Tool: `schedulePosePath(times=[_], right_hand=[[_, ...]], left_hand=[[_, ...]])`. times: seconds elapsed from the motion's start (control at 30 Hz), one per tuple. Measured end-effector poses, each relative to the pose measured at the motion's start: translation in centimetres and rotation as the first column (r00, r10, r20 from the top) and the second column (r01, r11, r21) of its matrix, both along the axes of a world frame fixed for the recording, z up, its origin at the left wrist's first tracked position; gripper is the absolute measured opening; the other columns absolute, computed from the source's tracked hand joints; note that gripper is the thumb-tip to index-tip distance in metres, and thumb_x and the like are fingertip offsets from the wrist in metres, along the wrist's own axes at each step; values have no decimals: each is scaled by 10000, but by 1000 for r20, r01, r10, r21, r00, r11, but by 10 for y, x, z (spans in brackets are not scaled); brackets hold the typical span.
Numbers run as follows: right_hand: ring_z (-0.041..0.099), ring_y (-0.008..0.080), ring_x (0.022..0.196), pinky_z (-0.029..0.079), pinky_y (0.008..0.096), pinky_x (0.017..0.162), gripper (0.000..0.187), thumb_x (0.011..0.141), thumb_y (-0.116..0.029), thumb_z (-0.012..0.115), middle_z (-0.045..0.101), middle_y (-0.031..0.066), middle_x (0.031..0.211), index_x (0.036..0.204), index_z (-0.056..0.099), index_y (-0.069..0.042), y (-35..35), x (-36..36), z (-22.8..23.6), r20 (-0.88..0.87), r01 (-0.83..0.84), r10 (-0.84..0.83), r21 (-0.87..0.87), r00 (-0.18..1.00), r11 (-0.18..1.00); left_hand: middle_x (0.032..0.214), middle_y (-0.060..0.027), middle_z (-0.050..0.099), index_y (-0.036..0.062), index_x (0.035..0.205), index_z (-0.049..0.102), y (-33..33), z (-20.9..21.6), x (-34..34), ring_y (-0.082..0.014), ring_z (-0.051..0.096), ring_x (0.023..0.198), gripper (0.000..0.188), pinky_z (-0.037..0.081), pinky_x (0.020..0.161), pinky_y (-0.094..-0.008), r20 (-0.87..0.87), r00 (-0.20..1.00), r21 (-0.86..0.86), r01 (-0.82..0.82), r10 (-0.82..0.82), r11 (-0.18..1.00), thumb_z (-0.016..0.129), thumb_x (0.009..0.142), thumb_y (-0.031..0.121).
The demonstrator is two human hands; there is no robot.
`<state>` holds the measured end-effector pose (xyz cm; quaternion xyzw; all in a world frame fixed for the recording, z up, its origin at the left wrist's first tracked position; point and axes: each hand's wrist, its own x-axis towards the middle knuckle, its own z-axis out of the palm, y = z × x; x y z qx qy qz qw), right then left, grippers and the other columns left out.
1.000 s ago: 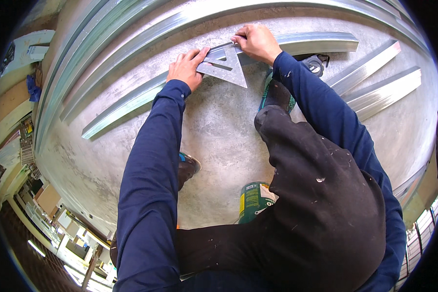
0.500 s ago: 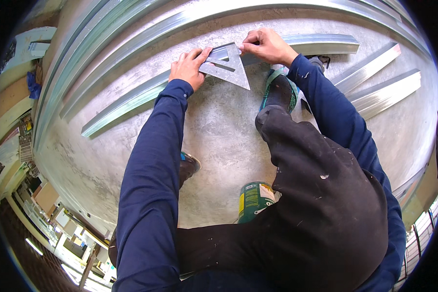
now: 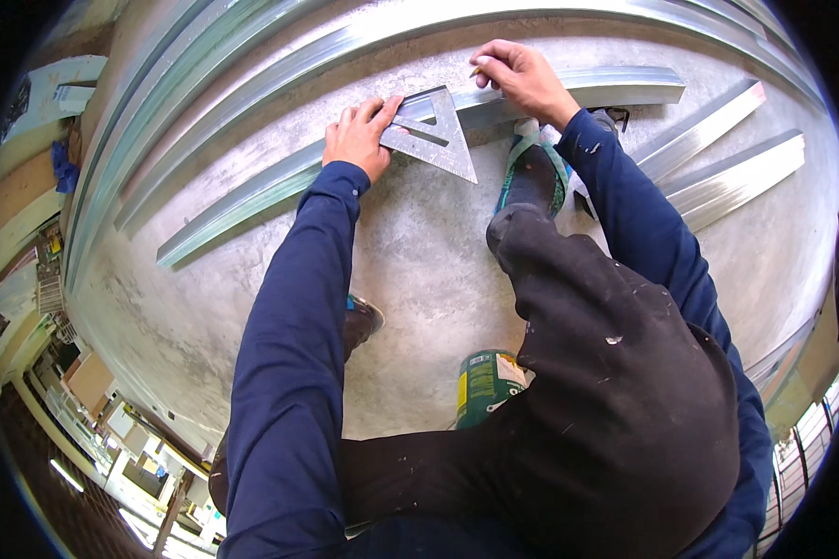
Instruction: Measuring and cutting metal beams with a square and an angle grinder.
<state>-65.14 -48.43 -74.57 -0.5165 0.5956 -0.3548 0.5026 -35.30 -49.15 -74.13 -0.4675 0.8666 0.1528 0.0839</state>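
Observation:
A silver triangular speed square (image 3: 453, 138) lies across a long metal channel (image 3: 252, 207) on the floor. My left hand (image 3: 357, 138) grips the square's left side, thumb along its upper edge, and rests against the channel. Raised just above the channel, to the right of the square, my right hand (image 3: 522, 79) pinches a thin pencil (image 3: 476, 71); only its short tip shows past the fingers. The pencil and the square are apart.
Longer metal channels (image 3: 345, 58) curve along the far side and left. Two short channel pieces (image 3: 746, 177) lie at the right. My right foot (image 3: 534, 172) stands close to the channel. A green tub (image 3: 480, 377) sits between my legs.
My right hand has lifted away from the square's top corner, slightly up and right, with the pencil in it. The square has tilted and shifted slightly down under my left hand.

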Motion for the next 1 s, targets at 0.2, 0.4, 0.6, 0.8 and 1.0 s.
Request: schedulePosePath(times=[0.2,0.4,0.6,0.8,1.0], right_hand=[[656,332,965,522,389,865,312,909,-245,654,659,173,1017,1139,673,-34,9,-23,7,-538,-331,138,-279,831,901],[571,359,1083,462,454,925,574,728,-213,829,556,145,1107,1208,566,-42,18,-18,9,-731,-554,390,20,560,832],[570,314,1072,432,422,911,509,631,-149,791,539,125,1070,1058,528,-68,20,-9,-2,-833,-554,115,-251,542,794],[558,287,1081,424,404,929,500,643,-136,806,538,100,1065,1061,535,-91,41,-6,-11,-827,-532,-26,-386,562,754],[550,281,1126,422,412,979,574,621,-153,841,555,86,1122,1117,557,-105,45,-7,-12,-797,-480,-42,-404,602,778]], left_hand=[[1393,-25,515,330,1477,451,18,-6,-1,-274,485,1234,614,344,1031,-535,-93,995,-106,-53,43,993,652,903,241],[1404,-52,507,318,1483,436,22,-11,6,-291,470,1249,620,319,1038,-560,-160,987,-142,-56,33,988,678,911,329],[1403,-50,502,314,1489,427,6,-7,17,-292,467,1255,623,315,1013,-560,-182,981,-101,-81,61,992,670,921,396],[1405,-45,502,334,1506,394,-8,-3,18,-307,475,1276,677,393,999,-562,-141,989,132,-16,35,991,635,899,156],[1407,-52,504,339,1518,375,-10,-5,11,-323,491,1272,721,435,1009,-538,-62,997,133,-27,36,991,630,876,131]])
